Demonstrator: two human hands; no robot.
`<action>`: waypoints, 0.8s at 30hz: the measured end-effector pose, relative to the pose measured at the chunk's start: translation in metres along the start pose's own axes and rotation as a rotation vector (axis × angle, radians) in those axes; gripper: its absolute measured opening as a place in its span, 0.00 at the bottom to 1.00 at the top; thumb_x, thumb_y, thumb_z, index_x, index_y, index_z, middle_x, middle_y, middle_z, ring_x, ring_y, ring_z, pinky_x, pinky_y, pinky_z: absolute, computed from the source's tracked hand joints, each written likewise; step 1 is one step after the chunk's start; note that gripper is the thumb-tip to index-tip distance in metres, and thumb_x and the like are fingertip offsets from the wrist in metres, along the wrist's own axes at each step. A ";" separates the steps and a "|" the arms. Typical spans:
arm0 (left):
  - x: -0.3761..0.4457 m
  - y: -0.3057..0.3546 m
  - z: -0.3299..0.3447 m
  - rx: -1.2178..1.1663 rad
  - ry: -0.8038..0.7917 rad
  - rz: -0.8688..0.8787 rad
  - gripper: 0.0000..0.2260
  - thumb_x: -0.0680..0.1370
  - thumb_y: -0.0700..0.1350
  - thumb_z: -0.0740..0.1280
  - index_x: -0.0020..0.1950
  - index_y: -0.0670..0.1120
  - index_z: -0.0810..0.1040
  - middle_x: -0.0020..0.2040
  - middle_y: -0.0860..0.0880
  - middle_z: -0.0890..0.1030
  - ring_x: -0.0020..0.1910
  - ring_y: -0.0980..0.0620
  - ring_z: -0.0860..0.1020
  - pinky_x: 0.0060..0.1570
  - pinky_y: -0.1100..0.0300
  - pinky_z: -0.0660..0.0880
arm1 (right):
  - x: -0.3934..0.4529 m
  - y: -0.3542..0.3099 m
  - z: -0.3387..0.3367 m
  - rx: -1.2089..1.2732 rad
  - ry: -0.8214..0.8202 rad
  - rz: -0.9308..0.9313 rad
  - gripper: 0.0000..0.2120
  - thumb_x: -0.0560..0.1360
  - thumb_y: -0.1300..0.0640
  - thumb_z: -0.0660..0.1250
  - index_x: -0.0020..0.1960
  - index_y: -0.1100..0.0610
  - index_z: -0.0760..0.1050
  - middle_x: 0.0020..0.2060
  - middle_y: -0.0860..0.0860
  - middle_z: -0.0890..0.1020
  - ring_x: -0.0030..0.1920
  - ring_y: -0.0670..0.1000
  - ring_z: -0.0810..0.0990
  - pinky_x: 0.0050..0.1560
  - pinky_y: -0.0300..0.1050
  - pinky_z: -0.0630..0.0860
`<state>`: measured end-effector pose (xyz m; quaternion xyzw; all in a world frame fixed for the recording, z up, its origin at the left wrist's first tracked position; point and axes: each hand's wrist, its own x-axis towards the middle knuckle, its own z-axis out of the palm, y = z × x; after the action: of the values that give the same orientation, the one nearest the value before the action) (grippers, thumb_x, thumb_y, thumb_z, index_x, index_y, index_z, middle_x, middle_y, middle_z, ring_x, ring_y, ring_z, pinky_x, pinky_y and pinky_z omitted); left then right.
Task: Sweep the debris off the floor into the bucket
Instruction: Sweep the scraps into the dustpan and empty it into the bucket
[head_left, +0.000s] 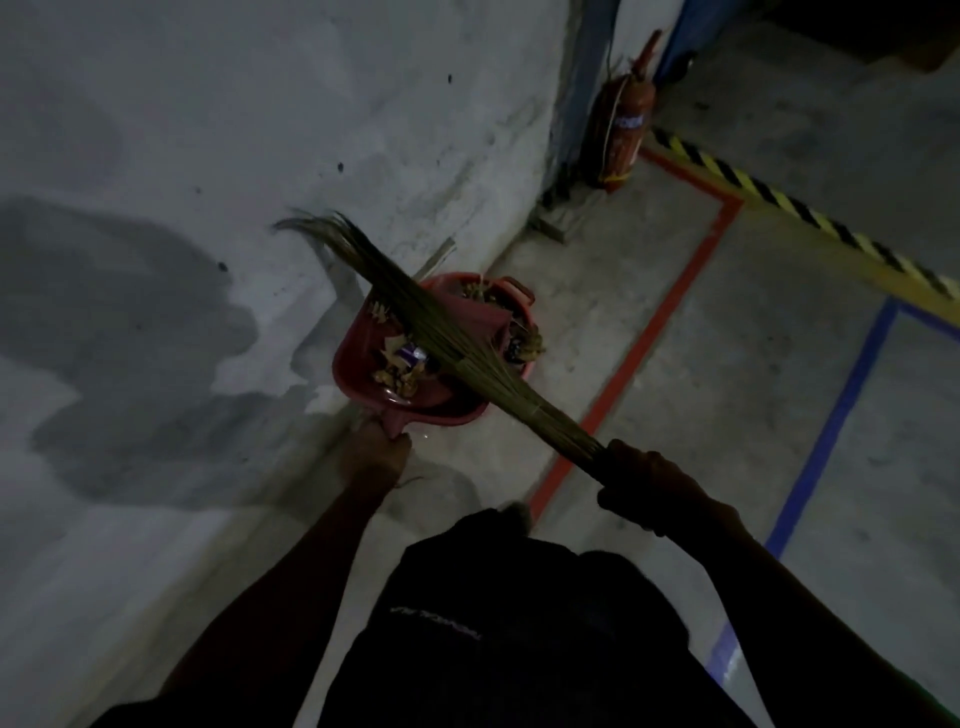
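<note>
Head view, dim light: the left hand curls round the short handle of a red dustpan and holds it tipped over a red bucket, which stands on the floor against the foot of the wall. Debris, dry leaves and a small purple-and-white wrapper, lies in the dustpan; more leaves show inside the bucket at its right side. The right hand is wrapped tight round the bound end of a stick broom. The broom runs from that hand up and to the left, across the dustpan and over the bucket's near rim, and its thin bent tips end in front of the wall. Whether the bristles touch the debris is hard to tell.

A red line on the floor passes just right of the bucket and turns a corner farther back. A blue line runs well to its right. A yellow-and-black striped strip crosses the floor beyond both. A red fire extinguisher leans in the corner by the wall, near the red line's far corner. The person's dark clothing fills the lower middle.
</note>
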<state>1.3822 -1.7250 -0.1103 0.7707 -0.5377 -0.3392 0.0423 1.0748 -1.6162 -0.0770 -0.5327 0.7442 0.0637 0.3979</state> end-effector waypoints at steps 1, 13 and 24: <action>0.002 0.013 0.004 -0.023 0.012 -0.019 0.15 0.75 0.46 0.69 0.58 0.39 0.80 0.55 0.37 0.80 0.56 0.37 0.78 0.53 0.50 0.73 | 0.012 0.007 -0.015 -0.007 -0.010 -0.015 0.14 0.71 0.49 0.69 0.47 0.45 0.63 0.38 0.46 0.73 0.29 0.45 0.72 0.23 0.37 0.65; 0.009 0.143 0.098 -0.107 0.067 -0.276 0.14 0.74 0.49 0.69 0.57 0.45 0.81 0.54 0.39 0.82 0.54 0.40 0.80 0.48 0.52 0.76 | 0.148 0.101 -0.180 -0.236 -0.146 -0.249 0.14 0.71 0.50 0.67 0.52 0.52 0.66 0.38 0.49 0.76 0.31 0.48 0.75 0.24 0.37 0.65; -0.006 0.218 0.121 -0.276 0.048 -0.620 0.20 0.72 0.54 0.67 0.57 0.40 0.78 0.53 0.40 0.82 0.52 0.40 0.81 0.53 0.50 0.78 | 0.230 0.123 -0.275 -0.466 -0.204 -0.406 0.16 0.70 0.50 0.68 0.52 0.51 0.63 0.44 0.52 0.77 0.38 0.54 0.77 0.30 0.40 0.66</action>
<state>1.1377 -1.7745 -0.1065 0.8923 -0.2259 -0.3871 0.0537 0.8006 -1.8776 -0.0836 -0.7379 0.5445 0.2047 0.3423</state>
